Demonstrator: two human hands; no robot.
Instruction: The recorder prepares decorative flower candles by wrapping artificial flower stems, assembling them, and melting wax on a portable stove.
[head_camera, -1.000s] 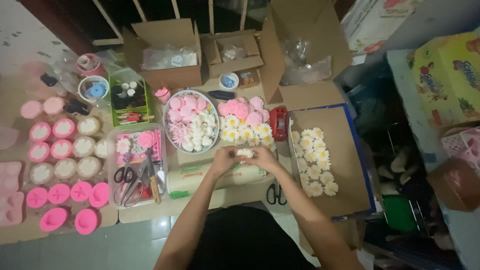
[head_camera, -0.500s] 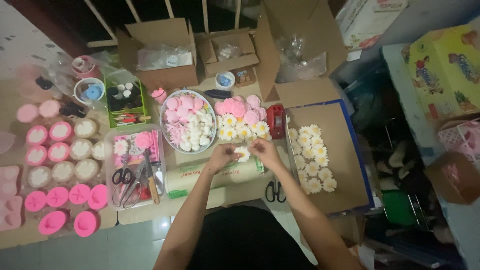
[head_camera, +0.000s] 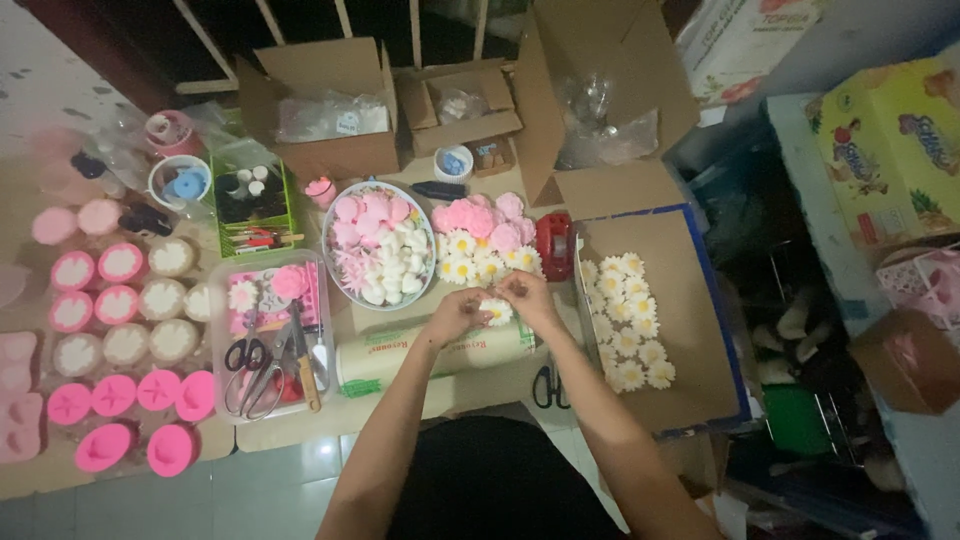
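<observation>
White daisy flower (head_camera: 497, 311), one, pinched between left hand (head_camera: 455, 315), right hand (head_camera: 527, 297).

A round bowl (head_camera: 345, 268) of pink and white flower pieces sits beside a loose heap of pink and daisy-shaped pieces (head_camera: 485, 240). To the left, a clear tray (head_camera: 222, 300) holds scissors (head_camera: 250, 362), with pink round moulds (head_camera: 120, 395) further left. A flat cardboard box (head_camera: 690, 330) on the right carries rows of daisies (head_camera: 630, 320), and open cartons (head_camera: 330, 95) stand behind.
</observation>
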